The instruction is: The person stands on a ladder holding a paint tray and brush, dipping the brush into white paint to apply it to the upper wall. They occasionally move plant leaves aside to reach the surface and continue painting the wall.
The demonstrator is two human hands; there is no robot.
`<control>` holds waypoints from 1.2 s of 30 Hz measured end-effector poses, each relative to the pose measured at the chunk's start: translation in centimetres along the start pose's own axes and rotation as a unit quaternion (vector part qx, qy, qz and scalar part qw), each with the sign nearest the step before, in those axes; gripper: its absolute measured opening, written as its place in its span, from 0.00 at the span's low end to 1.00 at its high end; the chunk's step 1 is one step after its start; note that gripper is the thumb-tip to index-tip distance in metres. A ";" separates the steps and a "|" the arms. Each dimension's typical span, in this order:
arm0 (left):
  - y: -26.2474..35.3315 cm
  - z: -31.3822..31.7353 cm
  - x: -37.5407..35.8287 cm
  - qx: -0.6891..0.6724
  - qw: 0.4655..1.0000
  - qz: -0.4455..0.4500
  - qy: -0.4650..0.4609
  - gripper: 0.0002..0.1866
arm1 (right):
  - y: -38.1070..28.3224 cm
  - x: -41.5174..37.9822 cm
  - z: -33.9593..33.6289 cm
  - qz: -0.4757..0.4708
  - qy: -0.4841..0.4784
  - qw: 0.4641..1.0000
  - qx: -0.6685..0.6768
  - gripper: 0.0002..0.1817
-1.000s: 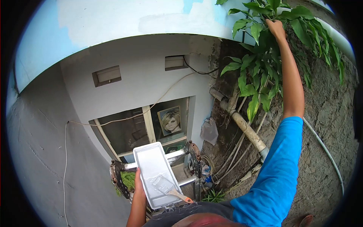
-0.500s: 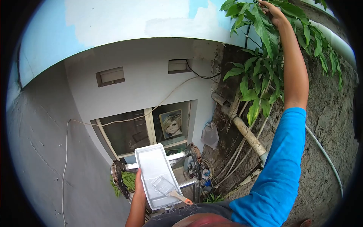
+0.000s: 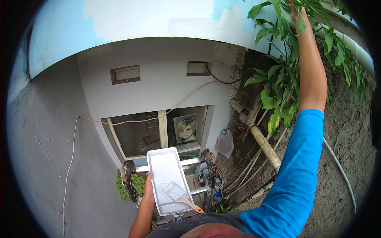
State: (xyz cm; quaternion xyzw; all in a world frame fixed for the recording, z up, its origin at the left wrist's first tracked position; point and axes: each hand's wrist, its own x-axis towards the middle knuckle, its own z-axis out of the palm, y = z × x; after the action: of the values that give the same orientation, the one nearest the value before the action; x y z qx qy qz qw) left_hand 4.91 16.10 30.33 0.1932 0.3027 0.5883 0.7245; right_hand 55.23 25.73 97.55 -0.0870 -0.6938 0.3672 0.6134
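Note:
My left hand grips the left edge of a white paint tray, its fingers mostly hidden under it. White paint coats the tray. A flat paintbrush lies in its lower half, bristles smeared white and orange-tipped handle over the rim. At the top right, my right hand is raised among the green leaves of a climbing plant. Leaves and the frame edge hide its fingers, so I cannot make out their grip. Above the tray runs a curved wall band with white patches over light blue.
Below the tray stands a metal ladder with dark hinges. A window holding a framed portrait is behind it. A loose cable crosses the grey wall. Pipes and a rough earthen wall are on the right.
The view has shifted, so the wall and window appear further right. My right hand has gone slightly higher and deeper into the leaves. My left hand keeps the tray, with the brush still inside.

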 end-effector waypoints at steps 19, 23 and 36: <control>0.6 0.6 -0.5 0.003 0.999 -0.027 0.039 0.34 | 11.7 -4.0 13.1 -0.026 0.029 0.979 0.199 0.24; 0.8 1.3 -0.8 0.003 0.999 -0.037 0.036 0.34 | 18.5 -11.5 15.6 0.043 0.095 0.994 0.037 0.31; 0.7 0.6 -0.3 -0.007 0.998 -0.054 0.031 0.36 | 28.0 -38.0 21.5 0.310 -0.214 0.923 -0.084 0.29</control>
State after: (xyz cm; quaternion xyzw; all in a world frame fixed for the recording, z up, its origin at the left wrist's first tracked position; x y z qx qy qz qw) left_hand 4.77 16.01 31.30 0.1534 0.3314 0.5561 0.7466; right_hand 35.11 15.43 50.87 -0.2680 -0.7755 0.4891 0.2961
